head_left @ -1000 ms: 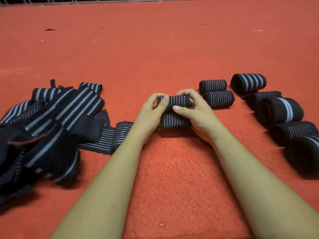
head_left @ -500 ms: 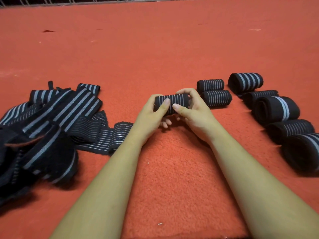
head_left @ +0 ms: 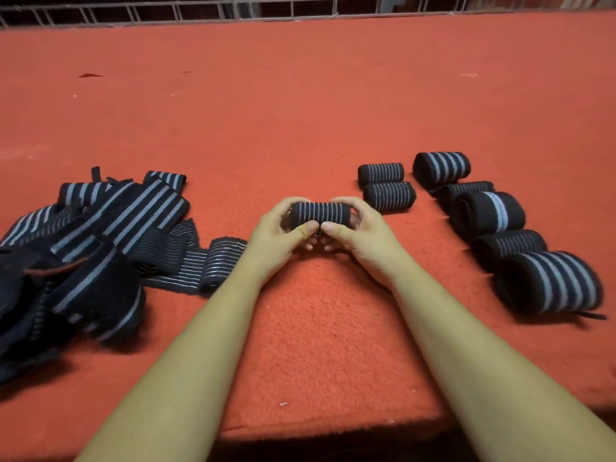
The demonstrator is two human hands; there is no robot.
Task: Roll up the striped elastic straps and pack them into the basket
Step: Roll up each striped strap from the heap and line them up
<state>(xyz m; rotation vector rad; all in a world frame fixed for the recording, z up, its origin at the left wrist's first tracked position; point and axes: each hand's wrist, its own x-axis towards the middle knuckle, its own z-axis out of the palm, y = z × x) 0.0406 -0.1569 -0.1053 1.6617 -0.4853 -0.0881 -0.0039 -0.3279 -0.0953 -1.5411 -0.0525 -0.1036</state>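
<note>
A small black strap roll with thin grey stripes lies sideways between both my hands at the centre of the red carpet. My left hand grips its left end and my right hand grips its right end, with the two thumbs meeting in front of the roll. A loose pile of unrolled striped straps lies to the left. No basket is in view.
Two small finished rolls sit just right of my hands. A row of several larger rolls runs down the right side to a big one. A white wire fence borders the carpet's far edge.
The strap's hanging tail has been wound up, so it is now a complete roll. Both hands shifted slightly and the thumbs came together in front of it.
</note>
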